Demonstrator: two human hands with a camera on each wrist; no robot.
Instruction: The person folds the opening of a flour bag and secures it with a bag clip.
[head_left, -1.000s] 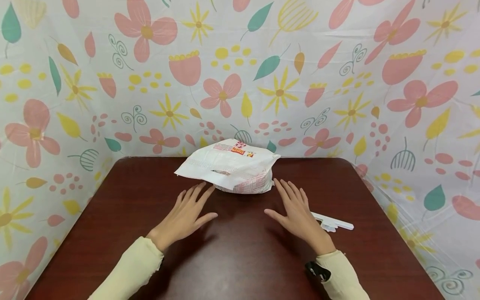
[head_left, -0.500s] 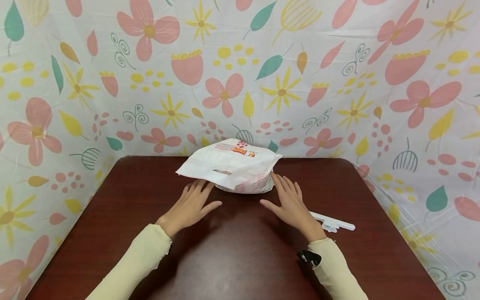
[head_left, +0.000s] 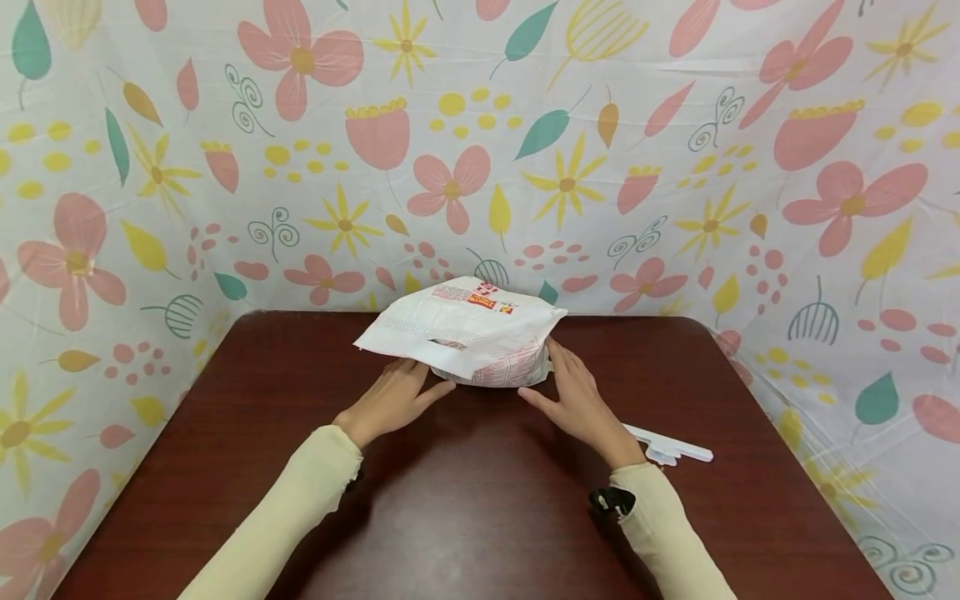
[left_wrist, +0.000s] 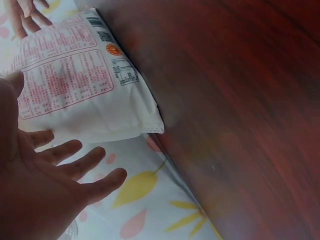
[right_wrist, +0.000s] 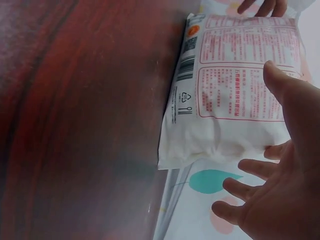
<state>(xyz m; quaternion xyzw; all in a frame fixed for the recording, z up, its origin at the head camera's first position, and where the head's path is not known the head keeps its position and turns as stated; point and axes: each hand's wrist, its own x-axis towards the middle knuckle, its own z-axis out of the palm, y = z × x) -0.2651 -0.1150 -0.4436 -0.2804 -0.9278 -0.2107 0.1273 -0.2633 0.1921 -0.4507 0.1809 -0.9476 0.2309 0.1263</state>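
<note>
A plump white bag (head_left: 457,329) with red print and a slot-shaped handle hole lies at the far edge of the brown table, its top flap toward me. My left hand (head_left: 393,398) reaches to the bag's left side, fingers spread and partly hidden under the flap. On the other side, the right hand (head_left: 573,396) has its fingers along the bag's right end. Both wrist views show dense red text on the bag's face (left_wrist: 65,75) and extended, separate fingers. Whether any fingertip touches the bag is hard to tell.
Right of my right wrist, a long white plastic piece (head_left: 671,444) resembling a sealing clip lies on the table (head_left: 465,517). A flower-printed cloth (head_left: 450,125) hangs right behind the table's far edge and along both sides.
Both hands have moved forward and inward, closer to the bag's two sides, and the thumbs have come nearer to its front. The bag and the white piece stay in place.
</note>
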